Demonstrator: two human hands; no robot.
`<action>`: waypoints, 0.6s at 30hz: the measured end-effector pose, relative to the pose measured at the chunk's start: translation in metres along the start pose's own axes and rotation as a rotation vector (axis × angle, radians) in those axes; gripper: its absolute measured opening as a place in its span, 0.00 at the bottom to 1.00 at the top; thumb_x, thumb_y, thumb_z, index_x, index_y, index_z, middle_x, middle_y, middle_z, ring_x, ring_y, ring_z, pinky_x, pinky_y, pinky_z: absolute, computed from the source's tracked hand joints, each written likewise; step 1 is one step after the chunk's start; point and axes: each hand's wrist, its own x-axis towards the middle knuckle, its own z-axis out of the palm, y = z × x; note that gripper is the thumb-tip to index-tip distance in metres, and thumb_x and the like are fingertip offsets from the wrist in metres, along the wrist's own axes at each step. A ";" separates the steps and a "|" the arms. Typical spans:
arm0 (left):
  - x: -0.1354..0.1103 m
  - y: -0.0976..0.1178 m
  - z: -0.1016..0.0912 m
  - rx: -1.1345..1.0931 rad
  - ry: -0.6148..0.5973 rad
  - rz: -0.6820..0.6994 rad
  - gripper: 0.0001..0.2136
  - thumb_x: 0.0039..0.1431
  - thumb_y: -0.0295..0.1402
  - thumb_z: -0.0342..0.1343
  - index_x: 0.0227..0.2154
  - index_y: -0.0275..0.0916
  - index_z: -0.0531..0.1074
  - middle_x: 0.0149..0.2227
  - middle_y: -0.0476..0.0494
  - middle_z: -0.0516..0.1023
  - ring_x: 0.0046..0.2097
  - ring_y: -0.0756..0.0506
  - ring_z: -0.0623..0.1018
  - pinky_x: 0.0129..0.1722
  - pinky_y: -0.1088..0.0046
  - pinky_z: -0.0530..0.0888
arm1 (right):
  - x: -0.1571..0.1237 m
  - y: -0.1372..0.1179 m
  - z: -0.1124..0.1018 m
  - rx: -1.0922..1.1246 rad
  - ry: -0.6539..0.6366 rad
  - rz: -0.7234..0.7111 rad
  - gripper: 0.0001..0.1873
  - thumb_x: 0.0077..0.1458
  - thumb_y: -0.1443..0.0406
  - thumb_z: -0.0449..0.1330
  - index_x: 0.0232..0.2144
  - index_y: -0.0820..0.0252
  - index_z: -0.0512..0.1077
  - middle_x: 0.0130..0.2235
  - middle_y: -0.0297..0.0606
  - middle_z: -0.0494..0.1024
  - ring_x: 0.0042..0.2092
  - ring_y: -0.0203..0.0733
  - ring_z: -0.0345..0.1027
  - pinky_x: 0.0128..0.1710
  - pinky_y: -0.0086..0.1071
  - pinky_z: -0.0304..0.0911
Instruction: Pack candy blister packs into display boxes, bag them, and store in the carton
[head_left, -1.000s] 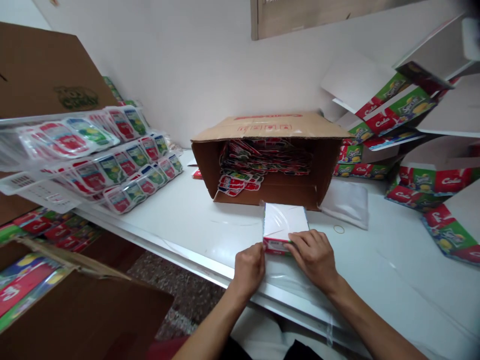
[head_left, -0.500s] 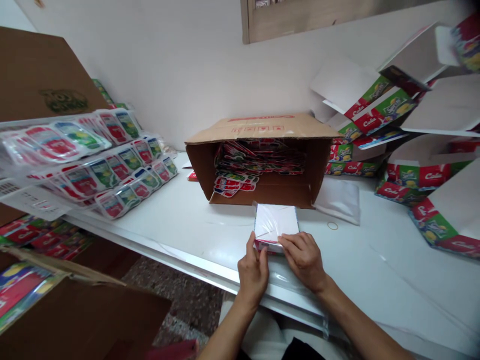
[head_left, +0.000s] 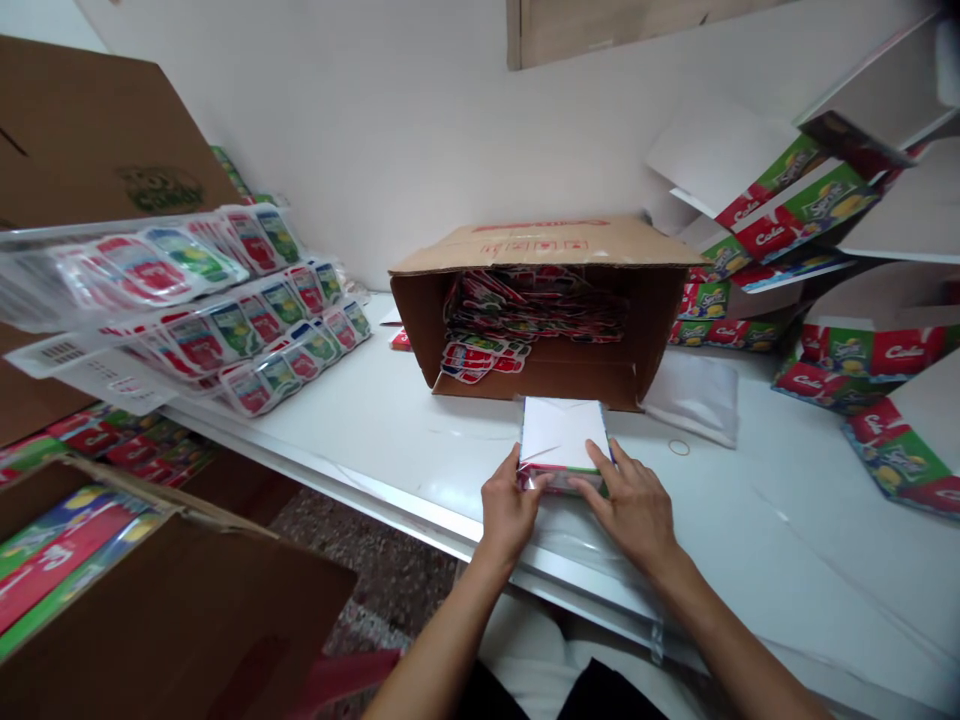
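A small white carton with a red and green printed edge [head_left: 561, 432] lies on the white table [head_left: 375, 430], wrapped in a clear plastic bag [head_left: 570, 540] that trails toward me. My left hand [head_left: 508, 507] pinches the carton's near left corner. My right hand [head_left: 634, 505] presses on its near right edge with fingers curled over it. Just behind the carton stands a brown cardboard box on its side [head_left: 547, 300], open toward me and holding stacked printed packs [head_left: 525, 315].
Sheets of blister-packed items [head_left: 202, 300] pile up at the left. Flat printed cartons [head_left: 825, 260] stack at the right. A clear bag [head_left: 694, 395] and a rubber band [head_left: 679, 447] lie beside the box. An open brown box [head_left: 150, 600] sits at lower left below the table edge.
Both hands have shifted along the carton's near edge, and the plastic is drawn tighter over it. The view swung slightly left, then back.
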 end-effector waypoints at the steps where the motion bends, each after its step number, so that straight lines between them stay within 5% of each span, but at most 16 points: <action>1: -0.001 -0.001 0.000 0.002 -0.014 -0.003 0.23 0.58 0.38 0.55 0.57 0.40 0.67 0.48 0.42 0.80 0.46 0.41 0.79 0.49 0.69 0.72 | 0.000 0.000 -0.001 0.005 -0.003 -0.007 0.26 0.63 0.52 0.52 0.56 0.61 0.68 0.56 0.56 0.70 0.45 0.52 0.71 0.45 0.43 0.65; 5: -0.001 -0.004 0.003 0.038 0.000 -0.070 0.23 0.58 0.33 0.52 0.57 0.40 0.66 0.41 0.45 0.82 0.42 0.43 0.80 0.47 0.70 0.73 | -0.002 0.000 0.001 0.067 0.018 0.024 0.23 0.64 0.55 0.50 0.54 0.62 0.71 0.55 0.55 0.72 0.45 0.52 0.73 0.46 0.42 0.65; 7: -0.001 -0.004 0.004 0.040 0.019 -0.073 0.23 0.58 0.34 0.52 0.58 0.39 0.66 0.46 0.43 0.80 0.46 0.42 0.79 0.49 0.69 0.71 | 0.001 -0.002 0.001 0.104 0.010 0.063 0.23 0.64 0.55 0.51 0.54 0.62 0.71 0.54 0.54 0.73 0.47 0.52 0.73 0.47 0.42 0.65; 11: -0.007 -0.007 -0.006 0.081 -0.033 -0.179 0.33 0.51 0.35 0.60 0.61 0.36 0.61 0.58 0.34 0.71 0.54 0.38 0.74 0.54 0.64 0.68 | 0.006 -0.001 -0.008 0.187 -0.082 0.163 0.32 0.62 0.54 0.52 0.64 0.62 0.55 0.58 0.52 0.70 0.50 0.55 0.71 0.44 0.43 0.68; 14: -0.023 -0.015 -0.019 -0.017 -0.142 -0.406 0.27 0.50 0.35 0.61 0.54 0.35 0.69 0.43 0.36 0.81 0.41 0.40 0.80 0.45 0.65 0.73 | -0.002 0.000 -0.024 0.160 -0.131 0.180 0.39 0.61 0.54 0.52 0.67 0.63 0.44 0.59 0.54 0.68 0.50 0.59 0.70 0.40 0.46 0.68; 18: -0.045 -0.025 -0.029 -0.220 -0.169 -0.555 0.13 0.55 0.39 0.56 0.35 0.33 0.76 0.26 0.42 0.81 0.23 0.48 0.77 0.27 0.74 0.73 | -0.024 -0.010 -0.047 0.179 0.015 0.045 0.28 0.62 0.57 0.53 0.60 0.64 0.59 0.51 0.54 0.74 0.48 0.57 0.69 0.46 0.48 0.64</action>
